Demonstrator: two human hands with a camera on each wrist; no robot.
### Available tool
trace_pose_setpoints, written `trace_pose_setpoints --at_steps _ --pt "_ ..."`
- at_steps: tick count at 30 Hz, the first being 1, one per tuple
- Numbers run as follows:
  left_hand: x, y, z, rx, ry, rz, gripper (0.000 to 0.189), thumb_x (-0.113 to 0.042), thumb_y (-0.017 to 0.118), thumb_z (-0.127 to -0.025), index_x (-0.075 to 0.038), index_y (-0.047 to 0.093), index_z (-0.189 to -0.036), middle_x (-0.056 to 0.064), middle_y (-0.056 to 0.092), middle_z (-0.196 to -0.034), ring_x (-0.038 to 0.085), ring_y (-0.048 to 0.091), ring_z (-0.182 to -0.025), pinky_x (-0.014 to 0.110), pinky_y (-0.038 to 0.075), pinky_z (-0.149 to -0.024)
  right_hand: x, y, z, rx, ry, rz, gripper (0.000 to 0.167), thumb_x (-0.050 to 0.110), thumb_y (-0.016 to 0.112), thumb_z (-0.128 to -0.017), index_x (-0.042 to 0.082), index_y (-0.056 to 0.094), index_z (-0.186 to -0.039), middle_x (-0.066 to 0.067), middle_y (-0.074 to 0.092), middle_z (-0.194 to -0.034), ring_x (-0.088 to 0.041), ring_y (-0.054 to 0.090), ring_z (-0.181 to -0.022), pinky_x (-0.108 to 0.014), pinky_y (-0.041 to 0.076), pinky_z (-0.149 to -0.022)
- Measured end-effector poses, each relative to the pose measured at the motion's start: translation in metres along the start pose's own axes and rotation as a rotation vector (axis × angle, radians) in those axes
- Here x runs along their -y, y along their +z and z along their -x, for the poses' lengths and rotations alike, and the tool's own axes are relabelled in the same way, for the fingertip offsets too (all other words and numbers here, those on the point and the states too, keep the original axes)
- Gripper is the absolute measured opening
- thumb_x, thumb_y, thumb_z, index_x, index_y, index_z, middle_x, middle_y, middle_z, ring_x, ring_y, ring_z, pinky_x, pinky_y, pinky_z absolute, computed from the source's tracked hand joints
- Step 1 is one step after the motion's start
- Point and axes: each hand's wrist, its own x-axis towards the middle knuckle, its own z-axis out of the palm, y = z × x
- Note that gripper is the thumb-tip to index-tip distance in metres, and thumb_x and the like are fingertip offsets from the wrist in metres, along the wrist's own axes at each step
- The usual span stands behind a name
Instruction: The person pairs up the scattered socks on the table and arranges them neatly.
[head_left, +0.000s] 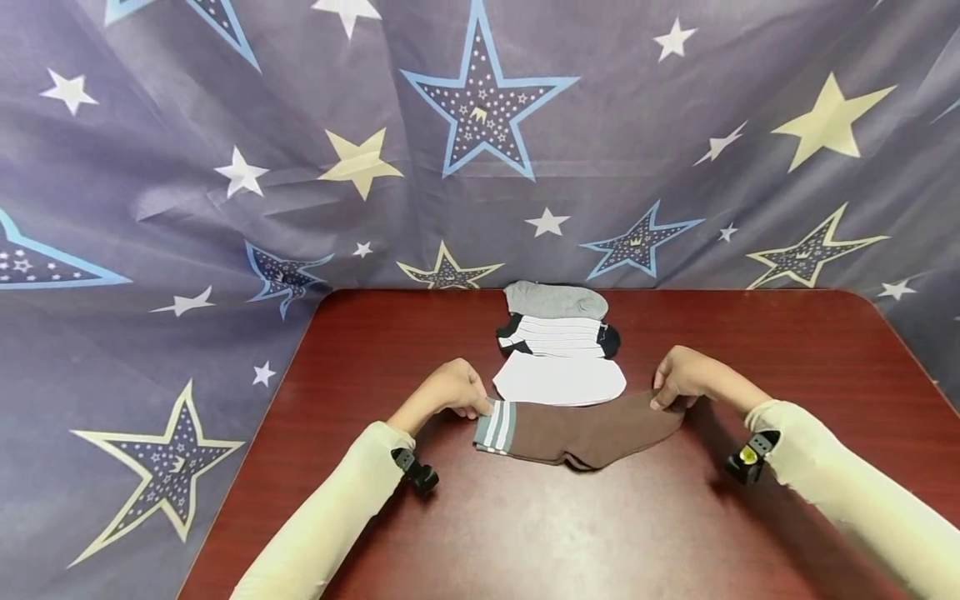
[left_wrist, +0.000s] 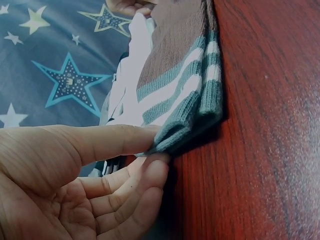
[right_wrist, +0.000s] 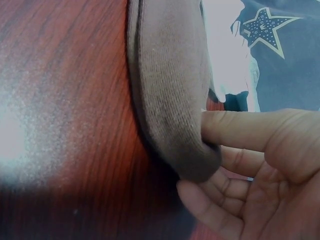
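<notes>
A brown sock (head_left: pixel 592 429) with a grey-green cuff and white stripes lies stretched sideways on the table, nearest of a column of socks. My left hand (head_left: pixel 459 388) pinches the upper corner of its cuff (left_wrist: pixel 175 107) between thumb and fingers. At the other end, my right hand (head_left: pixel 681 379) pinches the toe (right_wrist: pixel 192 160), thumb on top and fingers beneath. Just beyond the brown sock lies a white sock (head_left: pixel 558 379), close along its upper edge. In the left wrist view the cuff shows two layers, one over the other.
Farther back lie a white sock with black heel and toe (head_left: pixel 562 337) and a grey sock (head_left: pixel 557 300), close together. The reddish-brown wooden table (head_left: pixel 585 542) ends against a purple-grey curtain (head_left: pixel 300 100) printed with stars. Each wrist bears a small black camera.
</notes>
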Motion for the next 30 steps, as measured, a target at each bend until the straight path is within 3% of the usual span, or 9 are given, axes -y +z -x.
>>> trace_pose_setpoints --at_steps 8,19,30 --pt "-0.0033 -0.0024 -0.0015 -0.022 0.037 -0.021 0.012 -0.006 0.087 -0.073 -0.003 0.075 -0.071 -0.001 0.062 -0.054 0.010 0.060 -0.050 0.024 0.056 -0.052 0.0031 -0.0063 0.0009 -0.011 -0.001 0.018 0.019 0.007 0.086 -0.074 0.003 0.068 -0.074 0.002 0.060 -0.071 -0.015 0.058 -0.067 -0.036 0.059 -0.057" --pt "-0.0013 0.0002 0.0026 -0.010 -0.006 -0.023 0.012 -0.004 0.086 -0.073 -0.004 0.074 -0.071 -0.001 0.062 -0.055 0.009 0.060 -0.051 0.024 0.056 -0.054 0.0014 0.0028 0.0013 -0.001 0.002 -0.023 0.019 0.005 0.087 -0.073 0.002 0.068 -0.074 0.002 0.060 -0.071 -0.014 0.058 -0.067 -0.037 0.059 -0.057" --pt "-0.0020 0.0008 0.0053 -0.010 0.024 -0.034 0.010 -0.005 0.085 -0.073 -0.004 0.075 -0.071 -0.002 0.062 -0.055 0.009 0.060 -0.052 0.024 0.057 -0.055 0.0032 -0.0004 0.0004 0.018 -0.020 0.044 0.018 0.007 0.086 -0.073 0.002 0.069 -0.073 0.004 0.060 -0.067 -0.013 0.058 -0.064 -0.033 0.058 -0.055"
